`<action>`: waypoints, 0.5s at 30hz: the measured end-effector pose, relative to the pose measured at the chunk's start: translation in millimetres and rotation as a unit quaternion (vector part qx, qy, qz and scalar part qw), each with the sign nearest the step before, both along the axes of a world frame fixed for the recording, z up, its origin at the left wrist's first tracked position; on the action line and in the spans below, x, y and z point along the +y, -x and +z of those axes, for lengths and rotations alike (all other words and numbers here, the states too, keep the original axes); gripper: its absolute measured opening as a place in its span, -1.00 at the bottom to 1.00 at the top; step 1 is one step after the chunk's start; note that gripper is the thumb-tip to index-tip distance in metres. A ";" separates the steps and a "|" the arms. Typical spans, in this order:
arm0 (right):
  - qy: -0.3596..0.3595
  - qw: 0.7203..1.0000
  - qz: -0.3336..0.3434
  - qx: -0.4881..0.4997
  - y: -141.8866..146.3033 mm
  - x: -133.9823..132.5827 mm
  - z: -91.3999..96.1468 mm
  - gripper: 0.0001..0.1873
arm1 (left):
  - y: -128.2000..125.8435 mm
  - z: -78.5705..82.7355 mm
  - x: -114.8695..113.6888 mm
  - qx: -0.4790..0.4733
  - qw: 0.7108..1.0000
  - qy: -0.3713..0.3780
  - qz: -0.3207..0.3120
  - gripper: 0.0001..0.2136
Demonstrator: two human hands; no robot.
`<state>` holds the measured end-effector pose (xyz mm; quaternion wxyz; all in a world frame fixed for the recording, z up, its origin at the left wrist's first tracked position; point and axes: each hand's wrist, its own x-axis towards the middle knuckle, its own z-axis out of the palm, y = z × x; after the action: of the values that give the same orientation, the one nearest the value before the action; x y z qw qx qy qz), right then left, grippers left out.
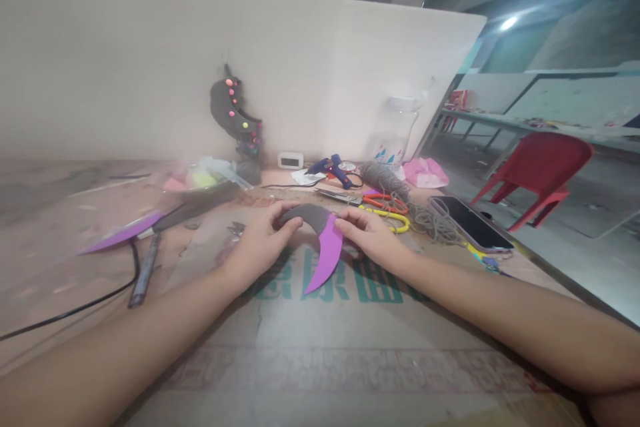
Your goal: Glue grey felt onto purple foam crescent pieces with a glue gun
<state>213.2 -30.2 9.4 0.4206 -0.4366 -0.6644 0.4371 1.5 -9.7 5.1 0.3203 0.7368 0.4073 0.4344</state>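
Observation:
A crescent (330,250) is held up just over the table, its bare purple part pointing down toward me and the rest covered in grey yarn. At its grey end, my left hand (265,240) pinches it between thumb and fingers. My right hand (367,233) grips the crescent's edge where the purple meets the grey. Beyond my right hand lie scissors with orange handles (385,201), scissors with yellow handles (400,220) and a ball of grey yarn (380,179), its loose strands trailing to the right.
A finished grey crescent with pompoms (230,110) hangs on the white wall. Against the wall stand a blue glue gun (333,168), a small white clock (291,160) and a clear jar (393,137). A phone (471,223) lies right; a marker (145,271) and another purple piece (123,233) left.

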 end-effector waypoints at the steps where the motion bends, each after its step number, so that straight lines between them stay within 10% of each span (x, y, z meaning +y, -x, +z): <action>1: 0.002 1.000 0.000 0.006 0.1 0.0 0.1 -0.68 | 0.2 -0.1 0.0 -0.001 1.000 0.005 0.000 -0.70; 15: 0.010 1.000 -0.004 -0.028 -1.4 0.2 -0.9 -0.66 | 0.2 -5.3 -1.1 0.034 0.998 0.016 -0.054 -0.61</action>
<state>214.6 -30.1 8.6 0.3990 -0.4557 -0.6698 0.4296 1.3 -10.8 -0.1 0.3413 0.7665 0.3846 0.3848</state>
